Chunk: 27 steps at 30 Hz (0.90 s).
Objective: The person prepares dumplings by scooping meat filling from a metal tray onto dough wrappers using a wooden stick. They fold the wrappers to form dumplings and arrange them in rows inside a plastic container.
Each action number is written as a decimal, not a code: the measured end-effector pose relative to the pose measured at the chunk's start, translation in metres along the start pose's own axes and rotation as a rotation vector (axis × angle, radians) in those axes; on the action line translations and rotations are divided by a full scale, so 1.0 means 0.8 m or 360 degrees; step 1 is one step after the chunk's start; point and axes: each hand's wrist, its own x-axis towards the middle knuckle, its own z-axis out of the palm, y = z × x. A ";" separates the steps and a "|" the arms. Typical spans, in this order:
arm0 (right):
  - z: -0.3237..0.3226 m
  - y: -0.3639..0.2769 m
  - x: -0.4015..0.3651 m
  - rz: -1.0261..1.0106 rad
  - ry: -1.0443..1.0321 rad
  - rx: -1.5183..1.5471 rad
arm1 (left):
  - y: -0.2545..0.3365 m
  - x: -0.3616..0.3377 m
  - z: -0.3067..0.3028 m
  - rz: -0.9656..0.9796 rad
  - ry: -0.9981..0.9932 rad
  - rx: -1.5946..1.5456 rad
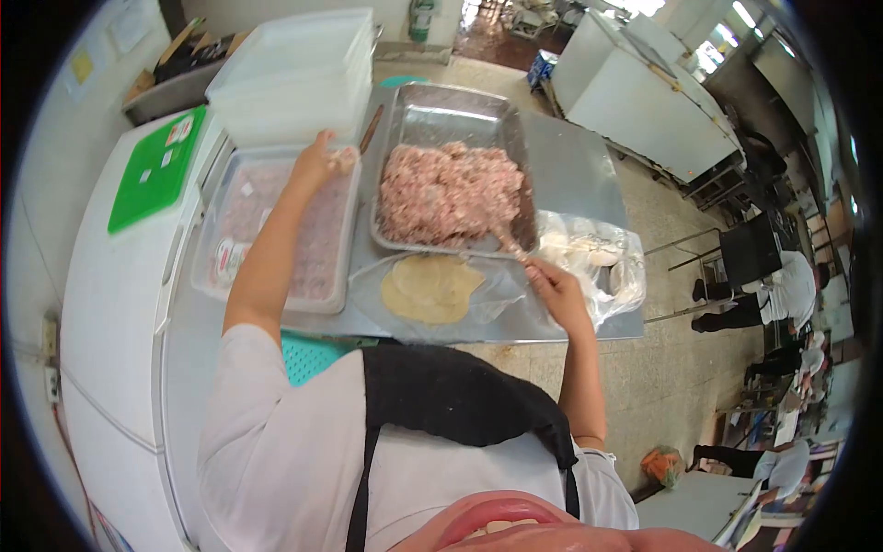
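Note:
A metal tray [520,129] holds a mound of ground meat [451,195]. At its lower right edge my right hand [556,293] is closed on the handle of a utensil [506,237] whose far end is in the meat. My left hand [320,166] is over the upper right part of a plastic container [352,248], beside a small lump of meat [344,158]; whether its fingers grip the lump is unclear. A flat round of dough [430,289] lies on clear plastic below the tray. Pale dough pieces in a plastic bag [602,258] lie at the right.
Stacked translucent containers [290,78] stand behind the plastic container. A green board [158,170] lies on the white freezer [115,294] at left. A knife-like handle [372,127] is beside the tray. Several people are in the background at right, one bending [786,290].

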 end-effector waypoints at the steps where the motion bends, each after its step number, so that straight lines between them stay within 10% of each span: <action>1: -0.004 0.003 0.003 -0.0016 0.0035 0.0004 | 0.018 -0.008 -0.009 -0.0067 -0.0043 -0.0028; 7: -0.044 0.025 0.032 -0.0062 -0.0424 -0.0073 | 0.092 -0.087 -0.004 0.0669 0.0370 0.0251; 13: -0.070 0.085 0.066 -0.0174 -0.0602 -0.0043 | 0.200 -0.234 0.088 -0.0075 -0.0565 -0.0482; 17: -0.080 0.080 0.093 -0.0350 -0.0724 0.0035 | 0.203 -0.272 0.167 0.0434 0.0003 0.0128; 27: 0.017 0.120 0.154 -0.0779 -0.0489 0.0302 | 0.203 -0.270 0.154 -0.0306 -0.0171 -0.0412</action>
